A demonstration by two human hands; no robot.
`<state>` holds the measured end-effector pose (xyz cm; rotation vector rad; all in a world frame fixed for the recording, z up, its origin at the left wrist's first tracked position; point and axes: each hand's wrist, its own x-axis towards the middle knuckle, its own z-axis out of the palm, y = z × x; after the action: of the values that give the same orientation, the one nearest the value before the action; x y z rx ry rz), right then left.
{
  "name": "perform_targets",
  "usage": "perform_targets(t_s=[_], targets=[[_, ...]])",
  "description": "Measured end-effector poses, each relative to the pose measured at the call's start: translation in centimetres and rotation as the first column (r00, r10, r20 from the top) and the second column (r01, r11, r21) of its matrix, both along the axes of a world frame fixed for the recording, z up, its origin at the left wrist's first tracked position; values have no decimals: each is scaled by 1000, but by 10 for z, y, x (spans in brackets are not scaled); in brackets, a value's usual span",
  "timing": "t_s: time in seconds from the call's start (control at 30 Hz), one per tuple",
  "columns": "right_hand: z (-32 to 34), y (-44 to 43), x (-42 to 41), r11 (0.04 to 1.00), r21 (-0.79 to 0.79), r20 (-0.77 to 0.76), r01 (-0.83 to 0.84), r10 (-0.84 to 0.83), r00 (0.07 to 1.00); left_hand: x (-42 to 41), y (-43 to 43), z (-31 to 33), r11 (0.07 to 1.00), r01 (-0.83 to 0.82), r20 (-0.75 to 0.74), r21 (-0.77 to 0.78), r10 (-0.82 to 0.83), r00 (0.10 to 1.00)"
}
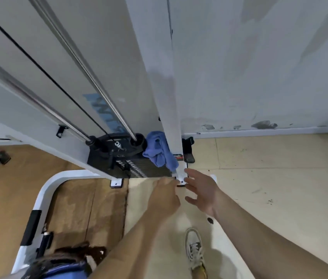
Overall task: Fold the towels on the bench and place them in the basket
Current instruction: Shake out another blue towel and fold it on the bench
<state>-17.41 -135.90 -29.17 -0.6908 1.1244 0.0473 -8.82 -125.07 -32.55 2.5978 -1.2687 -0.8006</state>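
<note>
Head-cam view looking down at a gym cable machine. The blue towel [158, 150] isn't on a counter: it lies bunched on the R end of the black weight stack [139, 168], pressed against the white upright post [171, 117], w/ one tail hanging down the stack's front edge. Likely risks: the towel sits just beside the post and near the guide rods [90, 77] and black cable [38, 65], so a quick tug could snag it on the hardware. Pulled by one corner, it could slide off the front edge onto the floor [259, 178]. It's crumpled, so it probably needs shaking out before any fold, and no counter or basket is clearly in view. A blue item at bottom L [66, 272] can't be identified. Both bare arms extend forward and down from the bottom of the frame, hands close together just below the stack's front R corner, apart from the towel. The left hand [165, 196] shows its back, fingers [167, 183] curled under, nothing visible in them. The right hand [201, 190] is relaxed, fingers [192, 173] straight and spread, pointing at the towel's hanging tail, thumb out to the side. One pale sneaker [194, 248] stands on the floor below the hands.
</note>
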Motion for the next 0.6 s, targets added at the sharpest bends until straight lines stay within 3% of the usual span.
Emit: perform_targets(t_s=[0.17, 0.27, 0.4, 0.5, 0.6], targets=[[-77, -34, 56, 999, -15, -45, -47, 46, 998, 47, -43, -79, 994, -94, -166, 50, 101, 981], [-104, -41, 77, 996, 27, -59, -82, 83, 995, 61, -66, -94, 962, -269, -326, 46, 269, 906], [-104, -44, 85, 1000, -26, 13, 12, -12, 1000, 72, -73, -82, 906, -421, -315, -39, 389, 866], [-82, -42, 77, 993, -89, 127, 83, -71, 989, 72, -67, -49, 758, -620, -368, -201, 528, 765], [-52, -37, 63, 914, -402, 165, -54, 130, 978, 60, -57, -4, 592, -759, -615, -269, 501, 609]])
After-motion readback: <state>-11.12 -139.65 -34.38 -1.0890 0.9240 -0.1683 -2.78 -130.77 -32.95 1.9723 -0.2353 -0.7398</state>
